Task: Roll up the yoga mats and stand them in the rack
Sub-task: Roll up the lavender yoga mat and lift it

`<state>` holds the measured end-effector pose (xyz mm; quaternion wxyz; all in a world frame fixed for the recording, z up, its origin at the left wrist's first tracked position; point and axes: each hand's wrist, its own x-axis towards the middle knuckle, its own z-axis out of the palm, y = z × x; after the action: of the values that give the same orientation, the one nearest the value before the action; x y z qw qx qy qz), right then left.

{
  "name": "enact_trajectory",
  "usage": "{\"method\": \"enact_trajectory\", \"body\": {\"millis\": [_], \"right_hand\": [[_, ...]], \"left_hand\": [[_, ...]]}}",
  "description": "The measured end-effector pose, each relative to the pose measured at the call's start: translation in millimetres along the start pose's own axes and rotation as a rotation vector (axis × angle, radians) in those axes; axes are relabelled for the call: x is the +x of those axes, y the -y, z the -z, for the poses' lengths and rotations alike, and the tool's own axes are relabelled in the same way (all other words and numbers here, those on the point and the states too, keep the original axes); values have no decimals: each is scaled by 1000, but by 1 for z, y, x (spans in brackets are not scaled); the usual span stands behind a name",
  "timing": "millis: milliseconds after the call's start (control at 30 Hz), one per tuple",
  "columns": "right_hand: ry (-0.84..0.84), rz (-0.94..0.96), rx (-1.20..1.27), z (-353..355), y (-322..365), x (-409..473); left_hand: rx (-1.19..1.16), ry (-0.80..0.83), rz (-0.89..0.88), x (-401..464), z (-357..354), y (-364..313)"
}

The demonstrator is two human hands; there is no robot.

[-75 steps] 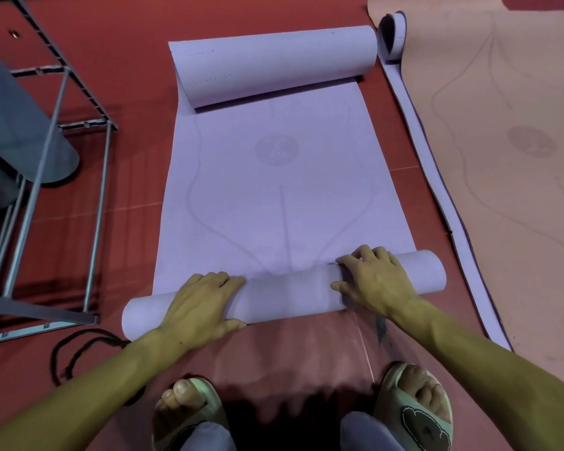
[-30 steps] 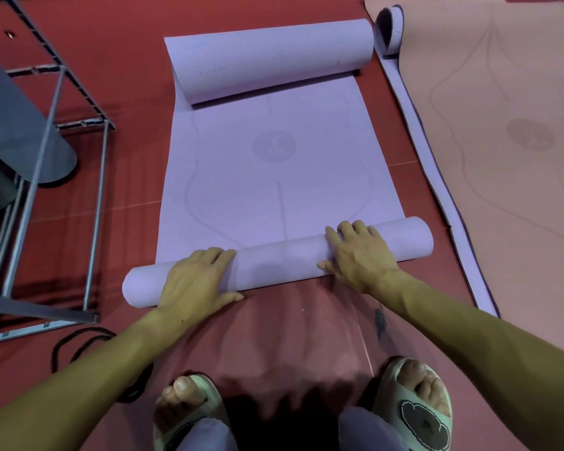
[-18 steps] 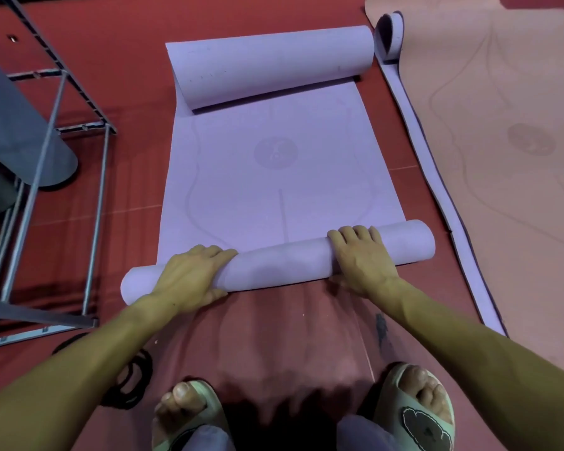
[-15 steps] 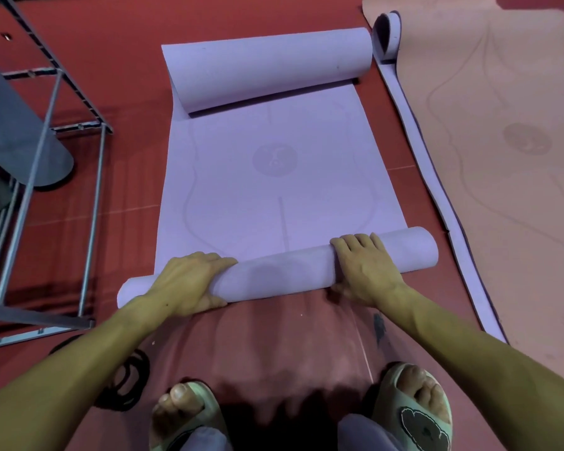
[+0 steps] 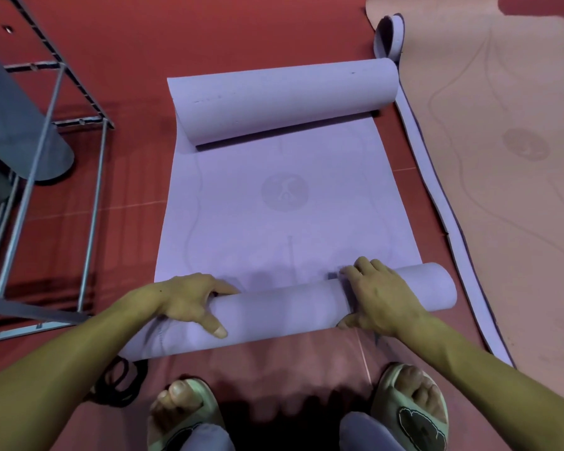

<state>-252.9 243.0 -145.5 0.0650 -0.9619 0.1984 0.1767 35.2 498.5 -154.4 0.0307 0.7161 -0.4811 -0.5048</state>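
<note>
A lilac yoga mat (image 5: 284,206) lies on the red floor. Its near end is wound into a roll (image 5: 280,310) in front of my feet, and its far end curls up in a loose roll (image 5: 284,99). My left hand (image 5: 183,301) grips the near roll towards its left end, fingers over the far side and thumb on the near side. My right hand (image 5: 381,297) wraps over the roll towards its right end. The metal rack (image 5: 95,177) stands at the left with a blue-grey mat (image 5: 13,131) in it.
A tan mat (image 5: 502,190) lies flat at the right, with a lilac mat's edge (image 5: 437,203) showing under its left side. A black cord (image 5: 121,382) is coiled by my left foot (image 5: 183,415). My right foot (image 5: 411,405) stands behind the roll.
The near roll has travelled further up the mat and grown thicker. Both hands shifted their hold, and the left hand now reaches over the roll's far side.
</note>
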Motion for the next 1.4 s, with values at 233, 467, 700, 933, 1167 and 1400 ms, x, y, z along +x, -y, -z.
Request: {"method": "enact_trajectory", "body": {"millis": [233,467,700,933,1167,1400], "right_hand": [[145,-57,64,24,5,17],[160,-78,15,34,7,31],[54,-125,58,33,12,32],[-158,-89,-19,16,11,25],[-46,-43,-12,24,8,30],[-154,-59,-183,17,10,46]], "left_hand": [[188,-295,51,-16,-1,1],[431,-393,1,-21,-8,-7],[624,-601,98,-1,-54,-20],[363,-511,90,3,-23,-10],[447,-481,115,6,1,-5],[540,-831,-16,-6,-25,-4]]}}
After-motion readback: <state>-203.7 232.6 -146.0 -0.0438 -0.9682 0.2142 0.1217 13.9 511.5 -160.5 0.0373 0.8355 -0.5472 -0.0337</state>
